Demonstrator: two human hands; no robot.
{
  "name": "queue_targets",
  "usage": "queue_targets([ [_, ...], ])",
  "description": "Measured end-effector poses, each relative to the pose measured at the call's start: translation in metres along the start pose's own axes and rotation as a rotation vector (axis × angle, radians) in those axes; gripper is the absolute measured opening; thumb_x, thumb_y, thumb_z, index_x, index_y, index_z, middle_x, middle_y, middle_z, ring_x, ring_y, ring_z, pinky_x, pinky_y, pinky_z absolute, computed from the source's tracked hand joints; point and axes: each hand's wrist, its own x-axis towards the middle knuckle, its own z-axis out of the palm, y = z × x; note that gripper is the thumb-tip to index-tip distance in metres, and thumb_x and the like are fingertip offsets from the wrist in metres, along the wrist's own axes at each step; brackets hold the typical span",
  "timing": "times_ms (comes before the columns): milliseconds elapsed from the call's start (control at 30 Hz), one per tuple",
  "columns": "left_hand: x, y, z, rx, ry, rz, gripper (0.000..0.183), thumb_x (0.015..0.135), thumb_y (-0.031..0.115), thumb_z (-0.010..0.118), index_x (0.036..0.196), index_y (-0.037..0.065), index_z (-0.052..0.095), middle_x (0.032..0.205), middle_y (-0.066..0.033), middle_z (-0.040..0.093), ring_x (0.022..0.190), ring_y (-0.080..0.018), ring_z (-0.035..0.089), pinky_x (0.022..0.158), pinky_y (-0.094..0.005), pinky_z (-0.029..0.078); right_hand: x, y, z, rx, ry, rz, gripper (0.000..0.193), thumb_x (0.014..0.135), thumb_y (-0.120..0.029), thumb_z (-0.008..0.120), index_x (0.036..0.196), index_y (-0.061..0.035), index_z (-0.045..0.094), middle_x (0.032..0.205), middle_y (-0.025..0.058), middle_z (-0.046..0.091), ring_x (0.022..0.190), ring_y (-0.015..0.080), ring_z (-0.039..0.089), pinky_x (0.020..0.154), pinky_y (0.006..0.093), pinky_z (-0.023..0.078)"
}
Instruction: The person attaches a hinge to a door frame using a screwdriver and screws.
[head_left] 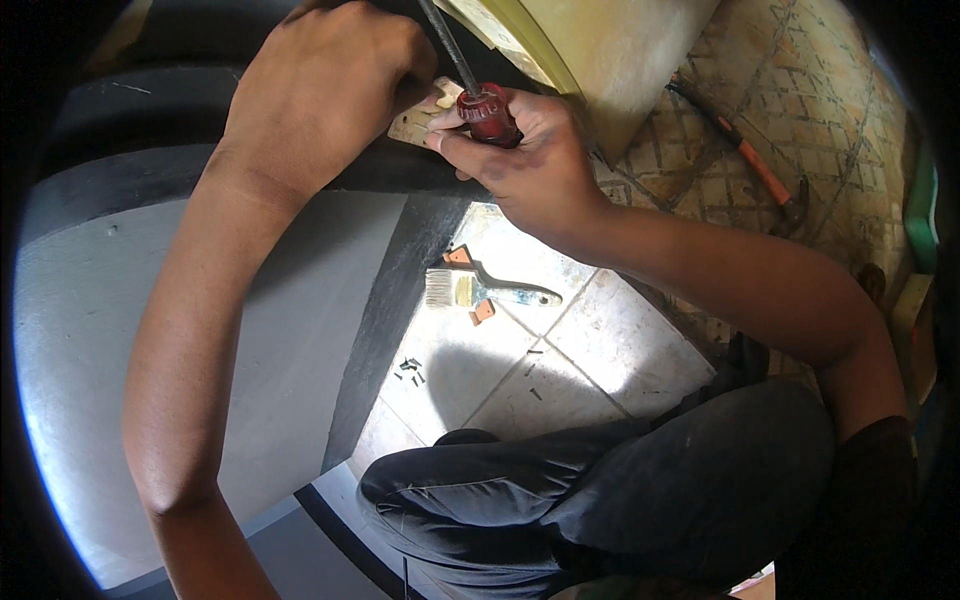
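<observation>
A screwdriver with a dark red handle and a long metal shaft rests in my right hand, whose fingers are closed around the handle. Its shaft points up and out past the top edge. Just left of the handle is a small pale flat piece, partly covered by my hands, by the dark edge of a grey and black panel. My left hand is curled beside that piece, back of the hand upward; its fingertips are hidden, and what they grip cannot be made out.
On the white tiles lie a paintbrush, small orange-brown pieces and several small dark screws or nails. A hammer with an orange and black handle lies at the right, beside a pale curved panel. My bent legs fill the near side.
</observation>
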Motion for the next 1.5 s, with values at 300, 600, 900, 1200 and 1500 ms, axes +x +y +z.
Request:
queue_targets([
  [300,0.014,0.003,-0.020,-0.083,-0.068,-0.065,0.010,0.080,0.016,0.078,0.074,0.008,0.075,0.072,-0.0117,0.072,0.074,-0.0322,0.073,0.075,-0.0433,0.057,0.008,0.001,0.006,-0.062,0.007,0.011,0.015,0.098,-0.007,0.076,0.112,-0.0028,0.075,0.088,-0.0021,0.070,0.075,0.0036,0.059,0.068,0.0231,0.051],
  [600,0.014,0.001,-0.023,-0.171,-0.009,-0.039,0.008,0.079,0.014,0.077,0.076,0.008,0.075,0.073,-0.0125,0.071,0.076,-0.0331,0.073,0.079,-0.0445,0.055,0.009,-0.001,0.013,-0.013,0.037,-0.022,0.009,0.099,-0.008,0.077,0.107,-0.0034,0.076,0.077,-0.0060,0.064,0.068,0.0015,0.053,0.062,0.0211,0.045],
  [900,0.015,-0.003,-0.025,-0.110,-0.118,-0.011,0.010,0.080,0.017,0.078,0.081,0.007,0.076,0.078,-0.0127,0.074,0.083,-0.0335,0.074,0.085,-0.0466,0.053,0.011,-0.009,0.015,0.023,0.027,-0.028,0.004,0.099,-0.009,0.077,0.100,-0.0049,0.076,0.071,-0.0077,0.059,0.066,0.0002,0.050,0.058,0.0210,0.040],
  [1200,-0.004,-0.012,0.003,-0.037,0.015,0.047,0.022,0.090,0.011,0.079,0.112,0.012,0.081,0.104,-0.0077,0.075,0.106,-0.0288,0.070,0.108,-0.0440,0.051,0.011,-0.007,0.017,0.033,0.051,-0.032,0.003,0.099,-0.007,0.076,0.099,-0.0040,0.075,0.072,-0.0062,0.062,0.065,0.0011,0.051,0.059,0.0219,0.043],
  [1500,-0.002,-0.005,-0.001,-0.047,-0.033,0.011,0.016,0.091,0.015,0.079,0.106,0.011,0.077,0.105,-0.0093,0.075,0.105,-0.0304,0.071,0.107,-0.0444,0.050,0.011,-0.005,0.011,-0.066,0.030,-0.052,0.009,0.093,-0.005,0.078,0.097,0.0006,0.074,0.083,0.0068,0.076,0.074,0.0108,0.071,0.074,0.0286,0.058],
])
